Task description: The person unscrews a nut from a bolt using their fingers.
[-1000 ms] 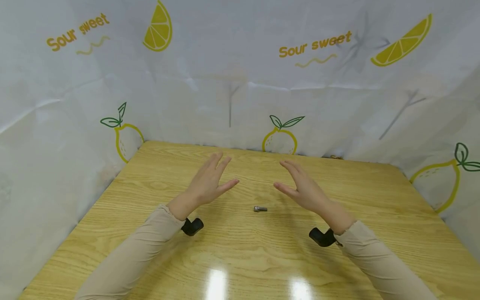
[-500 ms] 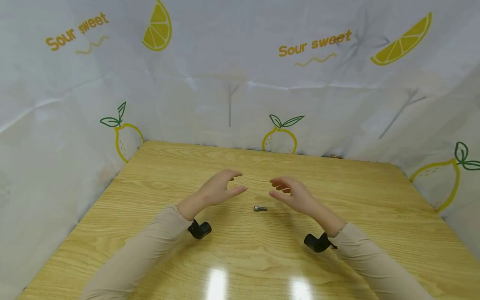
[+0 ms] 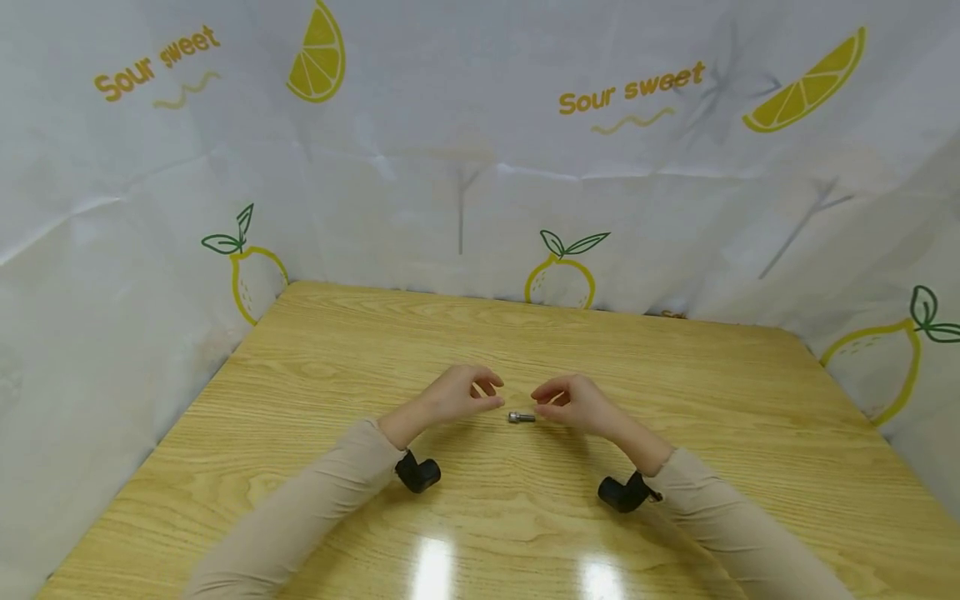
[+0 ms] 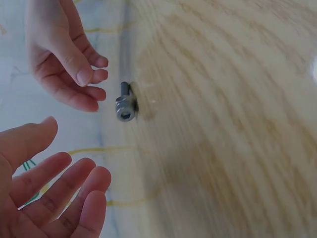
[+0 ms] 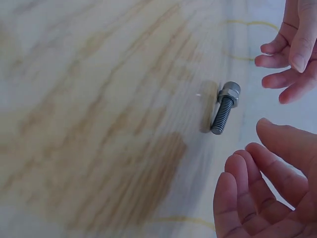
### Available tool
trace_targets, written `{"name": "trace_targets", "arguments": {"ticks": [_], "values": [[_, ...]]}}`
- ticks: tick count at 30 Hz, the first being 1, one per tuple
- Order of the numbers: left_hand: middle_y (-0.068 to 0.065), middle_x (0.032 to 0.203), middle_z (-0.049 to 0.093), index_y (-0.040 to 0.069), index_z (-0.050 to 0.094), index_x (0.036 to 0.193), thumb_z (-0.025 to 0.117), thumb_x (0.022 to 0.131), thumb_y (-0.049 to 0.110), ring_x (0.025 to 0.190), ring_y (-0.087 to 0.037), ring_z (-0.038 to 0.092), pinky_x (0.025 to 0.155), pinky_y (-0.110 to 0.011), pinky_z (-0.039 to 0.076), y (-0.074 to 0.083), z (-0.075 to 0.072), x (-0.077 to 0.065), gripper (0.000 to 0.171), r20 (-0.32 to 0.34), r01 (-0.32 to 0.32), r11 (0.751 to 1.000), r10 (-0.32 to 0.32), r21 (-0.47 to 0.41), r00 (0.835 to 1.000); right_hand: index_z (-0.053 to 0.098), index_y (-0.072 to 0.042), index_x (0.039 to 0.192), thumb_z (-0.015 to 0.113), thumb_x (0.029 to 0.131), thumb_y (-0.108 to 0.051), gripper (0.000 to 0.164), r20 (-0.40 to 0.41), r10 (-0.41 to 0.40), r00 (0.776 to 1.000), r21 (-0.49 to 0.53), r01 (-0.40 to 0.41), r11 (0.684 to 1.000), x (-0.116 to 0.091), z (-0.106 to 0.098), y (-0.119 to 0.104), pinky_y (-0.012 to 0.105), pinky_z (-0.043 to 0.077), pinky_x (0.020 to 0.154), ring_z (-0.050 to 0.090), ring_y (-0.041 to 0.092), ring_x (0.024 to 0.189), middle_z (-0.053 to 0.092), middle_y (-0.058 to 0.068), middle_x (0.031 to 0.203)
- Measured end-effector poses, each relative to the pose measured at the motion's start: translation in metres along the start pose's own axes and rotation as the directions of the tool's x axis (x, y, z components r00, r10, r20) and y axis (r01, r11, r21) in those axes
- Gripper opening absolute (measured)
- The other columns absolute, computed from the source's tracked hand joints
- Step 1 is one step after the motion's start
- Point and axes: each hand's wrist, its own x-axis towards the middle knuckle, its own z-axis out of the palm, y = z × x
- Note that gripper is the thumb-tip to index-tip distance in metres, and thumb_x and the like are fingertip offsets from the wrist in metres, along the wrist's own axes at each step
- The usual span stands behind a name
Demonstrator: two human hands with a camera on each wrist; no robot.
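Below the centre of the head frame, I'm seeing one grey metal bolt [image 3: 522, 417] lying on a wood-grained table [image 3: 480, 508], one faceted nut [image 5: 229, 94] sitting near its cylindrical head, its shank showing ridged threads. Two hands are flanking it, left hand [image 3: 456, 395] and right hand [image 3: 576, 406], fingers loosely bent, thumbs standing apart.

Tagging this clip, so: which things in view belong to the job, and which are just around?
Likely the job:
bolt, lying on its side
nut, on the bolt near its head
left hand and right hand, near the bolt, holding nothing

Just around:
table, under the bolt
lemon-print sheet, behind the table
black wrist mounts
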Motion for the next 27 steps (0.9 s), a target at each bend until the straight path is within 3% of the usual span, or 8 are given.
{"name": "trace_targets", "arguments": {"ticks": [10,16,27], "values": [[-0.009,0.097,0.070,0.003,0.065,0.115,0.065,0.088,0.019,0.087,-0.021,0.066,0.074,-0.027,0.053,0.000,0.015,0.009,0.031,0.043,0.029,1.000,-0.028,-0.007,0.999,0.067,0.003,0.104,0.066,0.087,-0.013,0.024,0.037,0.077,0.996,0.018,-0.078,0.997,0.002,0.009,0.000,0.025,0.050,0.061,0.063,0.016,0.078,0.068,0.016,0.097],[-0.009,0.092,0.069,0.003,0.068,0.109,0.067,0.086,0.016,0.078,-0.013,0.059,0.067,-0.020,0.047,0.002,0.023,0.016,0.027,0.063,0.054,0.998,-0.056,0.023,0.996,0.068,0.002,0.099,0.067,0.086,-0.013,0.020,0.047,0.093,0.995,0.003,-0.093,0.996,0.004,0.011,0.000,0.024,0.049,0.060,0.062,0.012,0.073,0.069,0.015,0.092],[-0.007,0.082,0.067,0.002,0.072,0.090,0.069,0.084,0.010,0.066,-0.008,0.048,0.059,-0.017,0.039,0.005,0.033,0.020,0.011,0.028,0.080,0.991,-0.083,0.103,0.996,0.067,0.001,0.088,0.067,0.085,-0.008,0.010,0.068,0.090,0.994,-0.051,-0.086,0.995,0.008,0.014,-0.003,0.023,0.047,0.058,0.055,0.007,0.062,0.066,0.010,0.078]]}}
